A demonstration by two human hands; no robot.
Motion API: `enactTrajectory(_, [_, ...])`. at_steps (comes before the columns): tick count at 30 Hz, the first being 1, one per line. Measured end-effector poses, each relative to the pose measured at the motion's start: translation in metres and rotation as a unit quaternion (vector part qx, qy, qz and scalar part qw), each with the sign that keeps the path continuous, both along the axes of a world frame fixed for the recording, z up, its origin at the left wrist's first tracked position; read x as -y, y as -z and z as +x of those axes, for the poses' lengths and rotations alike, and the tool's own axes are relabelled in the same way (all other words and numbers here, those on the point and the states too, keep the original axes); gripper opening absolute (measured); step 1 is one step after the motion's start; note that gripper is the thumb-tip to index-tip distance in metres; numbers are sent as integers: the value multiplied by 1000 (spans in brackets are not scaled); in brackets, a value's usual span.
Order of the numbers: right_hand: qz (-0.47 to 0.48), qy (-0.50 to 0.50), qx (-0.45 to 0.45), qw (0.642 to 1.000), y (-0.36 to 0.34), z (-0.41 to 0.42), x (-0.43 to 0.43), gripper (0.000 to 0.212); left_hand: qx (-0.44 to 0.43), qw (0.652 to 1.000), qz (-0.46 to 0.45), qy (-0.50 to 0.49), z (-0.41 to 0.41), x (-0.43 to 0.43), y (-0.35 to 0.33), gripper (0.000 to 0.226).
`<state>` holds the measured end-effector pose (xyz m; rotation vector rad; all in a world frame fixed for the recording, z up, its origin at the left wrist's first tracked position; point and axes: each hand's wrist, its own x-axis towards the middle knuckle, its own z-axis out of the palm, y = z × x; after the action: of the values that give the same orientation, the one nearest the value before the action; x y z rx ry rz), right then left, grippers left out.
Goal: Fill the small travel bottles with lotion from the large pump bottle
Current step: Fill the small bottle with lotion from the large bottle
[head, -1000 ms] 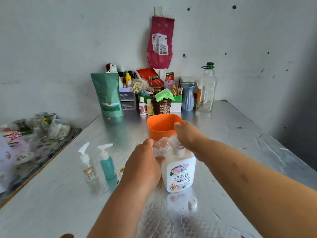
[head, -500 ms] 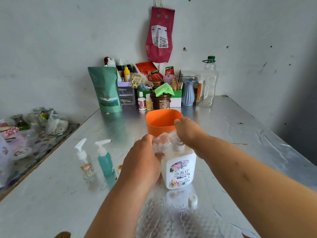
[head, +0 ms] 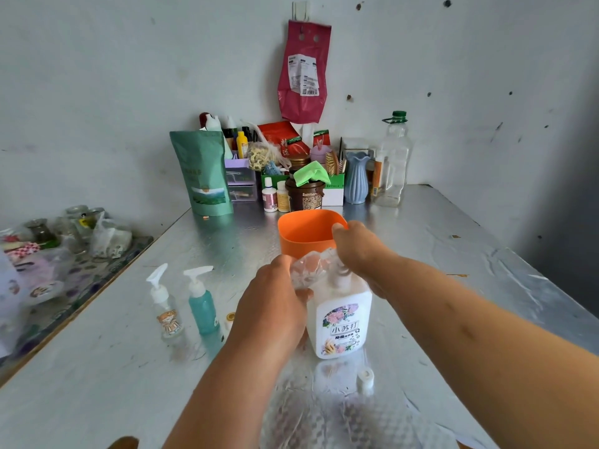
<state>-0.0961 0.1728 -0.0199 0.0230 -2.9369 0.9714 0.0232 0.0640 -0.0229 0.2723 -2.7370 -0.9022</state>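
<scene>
Gripping one pump bottle (head: pixel 343 322), two travel bottles (head: pixel 167 314) (head: pixel 201 306)

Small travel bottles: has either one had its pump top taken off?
No, the clear travel bottle and the teal travel bottle each stand upright on the table with a white pump top on.

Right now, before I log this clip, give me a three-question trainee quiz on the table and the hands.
1. True or false: the clear travel bottle and the teal travel bottle both have their pump tops on.
2. What stands directly behind the large white bottle? A. orange cup B. blue vase C. green pouch
3. Fill in: the left hand pinches crinkled clear ____ at the large bottle's top.
Key: 1 true; 2 A; 3 plastic wrap.
</scene>
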Motion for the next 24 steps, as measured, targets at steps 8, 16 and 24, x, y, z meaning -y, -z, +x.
enactTrajectory(8, [-161, 38, 64, 984, -6, 10, 0, 36, 3, 1000, -12, -1, -2, 1, 0, 38])
enactTrajectory(16, [-92, 5, 11, 996, 1, 12, -2, 39, 3, 1000, -12, 4, -8, 4, 6, 34])
enactTrajectory(24, [-113, 4, 46, 992, -2, 14, 0, 34, 12, 1000, -13, 5, -4, 2, 4, 34])
